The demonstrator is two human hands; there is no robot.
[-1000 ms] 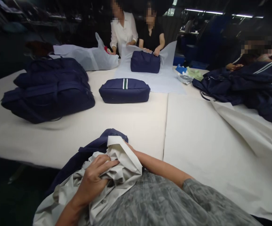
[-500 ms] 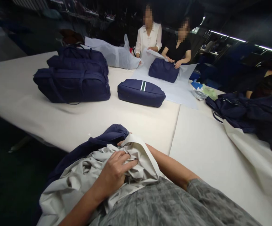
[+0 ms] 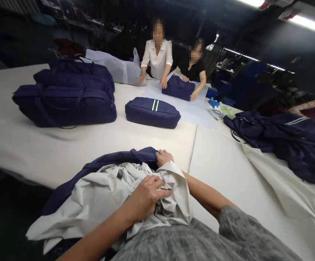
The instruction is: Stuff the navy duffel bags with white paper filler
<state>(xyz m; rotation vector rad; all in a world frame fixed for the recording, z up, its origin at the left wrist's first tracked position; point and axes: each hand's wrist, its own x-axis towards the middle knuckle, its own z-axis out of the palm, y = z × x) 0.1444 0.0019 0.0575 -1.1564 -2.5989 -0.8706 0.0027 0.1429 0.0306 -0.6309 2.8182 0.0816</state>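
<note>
White paper (image 3: pixel 100 192) lies crumpled against the bag (image 3: pixel 119 157) at the near edge of the desk (image 3: pixel 135 139); left hand (image 3: pixel 148 194) grips paper, right hand (image 3: pixel 165 157) holds the bag's end; work seems halfway, paper gathered but much remaining outside

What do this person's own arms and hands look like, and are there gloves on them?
No gloves: the left hand and right hand are bare. The right sleeve is short and mottled grey, like the shirt. The left forearm is bare; its sleeve is out of view.
</note>
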